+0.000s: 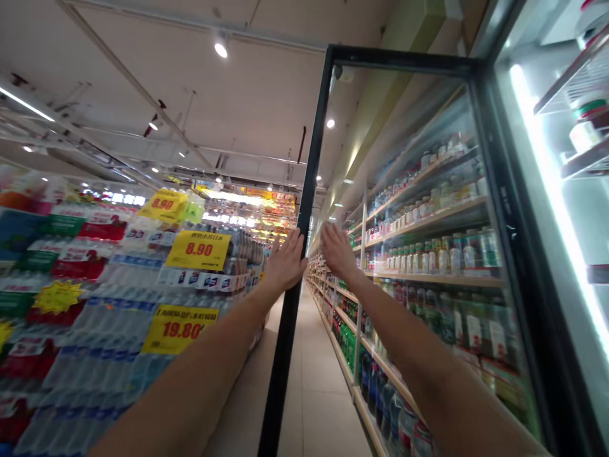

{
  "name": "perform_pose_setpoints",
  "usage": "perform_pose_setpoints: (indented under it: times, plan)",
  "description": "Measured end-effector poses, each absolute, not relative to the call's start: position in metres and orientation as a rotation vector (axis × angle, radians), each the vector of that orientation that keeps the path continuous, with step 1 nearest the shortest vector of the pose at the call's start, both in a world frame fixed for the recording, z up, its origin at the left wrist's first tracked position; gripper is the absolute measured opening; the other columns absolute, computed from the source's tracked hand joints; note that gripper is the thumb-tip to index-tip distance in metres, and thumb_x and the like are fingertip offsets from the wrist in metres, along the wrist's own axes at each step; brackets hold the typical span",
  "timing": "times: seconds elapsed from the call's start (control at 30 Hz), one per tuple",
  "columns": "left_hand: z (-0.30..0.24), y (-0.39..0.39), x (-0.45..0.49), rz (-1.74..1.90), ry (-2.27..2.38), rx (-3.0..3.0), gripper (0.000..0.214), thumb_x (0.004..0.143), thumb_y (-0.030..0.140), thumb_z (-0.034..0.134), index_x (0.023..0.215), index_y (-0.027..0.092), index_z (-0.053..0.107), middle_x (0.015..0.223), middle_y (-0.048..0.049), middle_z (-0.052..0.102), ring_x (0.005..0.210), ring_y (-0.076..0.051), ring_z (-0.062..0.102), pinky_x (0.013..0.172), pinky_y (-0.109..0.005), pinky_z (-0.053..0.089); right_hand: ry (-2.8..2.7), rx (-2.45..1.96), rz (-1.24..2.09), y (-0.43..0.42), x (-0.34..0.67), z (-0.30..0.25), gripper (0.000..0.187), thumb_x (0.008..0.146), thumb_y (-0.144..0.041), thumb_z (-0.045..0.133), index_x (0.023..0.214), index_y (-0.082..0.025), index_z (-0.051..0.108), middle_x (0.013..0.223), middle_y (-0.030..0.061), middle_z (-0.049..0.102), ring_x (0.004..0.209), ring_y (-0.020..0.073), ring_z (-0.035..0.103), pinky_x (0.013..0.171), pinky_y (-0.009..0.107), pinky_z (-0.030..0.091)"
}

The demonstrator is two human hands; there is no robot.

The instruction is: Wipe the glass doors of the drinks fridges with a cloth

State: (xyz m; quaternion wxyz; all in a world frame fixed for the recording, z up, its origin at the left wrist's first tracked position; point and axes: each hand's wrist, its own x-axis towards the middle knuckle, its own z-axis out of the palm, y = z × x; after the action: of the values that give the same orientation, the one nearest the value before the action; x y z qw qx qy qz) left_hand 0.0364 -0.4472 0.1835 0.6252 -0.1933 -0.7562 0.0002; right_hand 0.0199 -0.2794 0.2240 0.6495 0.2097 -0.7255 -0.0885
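A glass cooler door (pixel 280 355) with a black frame stands swung open in front of me. My left hand (pixel 287 260) rests against the outer upright of the frame, its fingers stretched out and slightly spread. Over the glass pane, just right of that upright, is my right hand (pixel 337 249), raised with its fingers extended and close together; it holds nothing that I can see. Whether the right fingers touch the glass is hard to tell. The lit cooler interior (pixel 552 178) shows at the right edge, with wire shelves and a blurred jar (pixel 590 120).
Through the glass, long shelves (pixel 428 279) of cans and bottles line the aisle. Stacked packs of bottled drinks (pixel 109 330) stand on the left, with yellow price signs (pixel 198 249). A tiled floor (pixel 323 393) runs between them.
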Motion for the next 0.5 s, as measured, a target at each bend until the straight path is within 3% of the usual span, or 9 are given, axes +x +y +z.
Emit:
perform_pose_setpoints:
  times: [0.1,0.33,0.5]
  plan:
    - [0.186,-0.454,0.039,0.040,-1.752,-0.472,0.054,0.088,0.030,0.032,0.137,0.007,0.032,0.149,-0.0107,0.022,0.138,-0.021,0.019,0.112,-0.048,0.014,-1.611,0.338,-0.078,-0.283,0.017,0.236,0.047,0.088,-0.017,0.031,0.133,-0.006,0.042,0.143,0.0175,0.034,0.136,0.0309,0.021,0.108,0.054,0.021]
    - [0.189,-0.456,0.039,0.028,-1.748,-0.446,0.053,0.087,0.028,0.032,0.137,0.008,0.034,0.147,-0.0118,0.026,0.137,-0.021,0.023,0.112,-0.046,0.015,-1.662,0.579,-0.306,-0.297,0.013,0.218,0.046,0.088,-0.017,0.036,0.134,-0.014,0.042,0.144,0.0096,0.036,0.137,0.0258,0.022,0.110,0.049,0.022]
    - [0.195,-0.446,0.042,0.064,-1.714,-0.476,0.053,0.088,0.030,0.030,0.136,0.008,0.035,0.148,-0.0115,0.026,0.138,-0.022,0.020,0.112,-0.047,0.012,-1.617,0.221,-0.053,-0.243,0.029,0.243,0.046,0.089,-0.017,0.033,0.133,-0.011,0.043,0.145,0.0123,0.034,0.136,0.0309,0.022,0.108,0.052,0.023]
